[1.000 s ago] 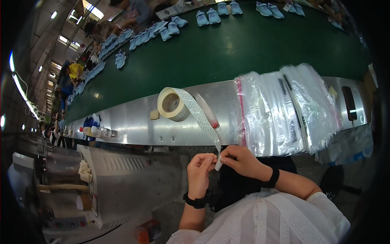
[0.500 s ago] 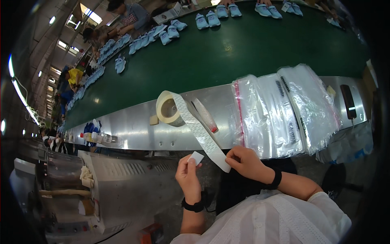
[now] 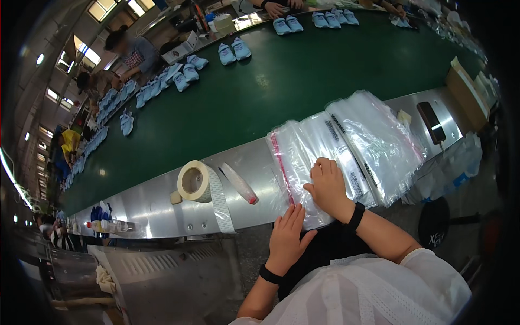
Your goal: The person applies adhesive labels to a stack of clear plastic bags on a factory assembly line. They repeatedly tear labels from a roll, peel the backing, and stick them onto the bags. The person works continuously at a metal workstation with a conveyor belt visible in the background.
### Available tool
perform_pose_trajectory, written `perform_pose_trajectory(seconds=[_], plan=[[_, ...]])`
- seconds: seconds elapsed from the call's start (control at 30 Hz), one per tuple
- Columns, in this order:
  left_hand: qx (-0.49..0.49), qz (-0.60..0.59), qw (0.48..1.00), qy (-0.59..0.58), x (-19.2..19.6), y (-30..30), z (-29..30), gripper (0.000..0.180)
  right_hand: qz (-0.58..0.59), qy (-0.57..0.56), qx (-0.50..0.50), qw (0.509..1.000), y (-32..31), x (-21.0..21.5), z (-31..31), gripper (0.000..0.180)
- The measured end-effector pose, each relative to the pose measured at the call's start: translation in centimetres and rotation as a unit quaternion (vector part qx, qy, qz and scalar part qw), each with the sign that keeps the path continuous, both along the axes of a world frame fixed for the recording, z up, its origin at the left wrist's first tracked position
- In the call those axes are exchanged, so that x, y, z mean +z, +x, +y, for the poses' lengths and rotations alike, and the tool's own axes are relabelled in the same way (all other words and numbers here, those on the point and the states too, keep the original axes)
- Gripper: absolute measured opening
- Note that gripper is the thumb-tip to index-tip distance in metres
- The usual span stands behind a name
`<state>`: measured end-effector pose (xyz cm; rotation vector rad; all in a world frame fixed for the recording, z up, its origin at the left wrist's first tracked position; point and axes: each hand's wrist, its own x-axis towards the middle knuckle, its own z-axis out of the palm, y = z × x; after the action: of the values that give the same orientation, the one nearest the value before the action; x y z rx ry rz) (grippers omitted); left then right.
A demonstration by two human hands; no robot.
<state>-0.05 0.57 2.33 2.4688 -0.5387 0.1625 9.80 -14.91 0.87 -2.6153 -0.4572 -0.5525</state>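
Observation:
Clear plastic bags [image 3: 303, 143] lie overlapping on the metal ledge, the leftmost with a red strip along its side. My left hand [image 3: 287, 241] rests at the near left corner of that bag, fingers stretched out and thumb apart. Farther up on the same bag my right hand [image 3: 327, 189] presses down, fingers bent and thumb spread to the left. The small white label held earlier does not show; it may be under a hand. To the left stands a roll of white labels [image 3: 186, 181], its loose strip [image 3: 221, 208] hanging over the ledge's near edge.
A clear slim object with a red end [image 3: 238, 184] lies beside the roll. A phone [image 3: 431, 123] and a cardboard box [image 3: 467, 95] sit at right, bottles [image 3: 111, 225] at left. Beyond the ledge runs a green conveyor belt [image 3: 260, 97] with pale blue shoes [image 3: 234, 51] and people working.
Both hands have moved from the label strip to the left bag. My right hand let go of the strip, which now hangs free. The white label has left my left fingers. The view has shifted.

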Motion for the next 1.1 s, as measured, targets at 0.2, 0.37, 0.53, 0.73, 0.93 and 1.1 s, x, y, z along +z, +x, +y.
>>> perform_pose_trajectory(seconds=[0.2, 0.37, 0.53, 0.73, 0.93, 1.1], plan=[[0.023, 0.042, 0.998, -0.048, -0.5, -0.7, 0.3, 0.052, -0.036, 0.008, 0.002, 0.999, 0.0, -1.2, 0.2, 0.036], [0.011, 0.039, 0.997, -0.059, -0.2, -0.3, 0.1, 0.050, -0.017, 0.014, -0.007, 1.000, -0.7, 0.0, 0.9, 0.026], [0.014, 0.038, 0.997, -0.070, -0.4, -0.8, 0.4, 0.048, -0.056, 0.012, -0.008, 0.998, -0.2, -1.5, 0.7, 0.021], [0.020, 0.196, 0.970, -0.139, 1.8, 1.0, 1.9, 0.039, 0.125, 0.344, -0.024, 0.930, -0.8, -1.2, -2.3, 0.009], [-0.177, 0.389, 0.599, -0.677, 1.5, 8.7, -2.9, 0.047, 0.234, 0.510, 0.074, 0.824, -0.3, -3.2, -2.7, 0.012], [-0.188, 0.477, 0.468, -0.719, -5.0, 12.0, -4.0, 0.042, 0.336, 0.564, 0.000, 0.754, -0.7, 0.2, -5.7, 0.018]])
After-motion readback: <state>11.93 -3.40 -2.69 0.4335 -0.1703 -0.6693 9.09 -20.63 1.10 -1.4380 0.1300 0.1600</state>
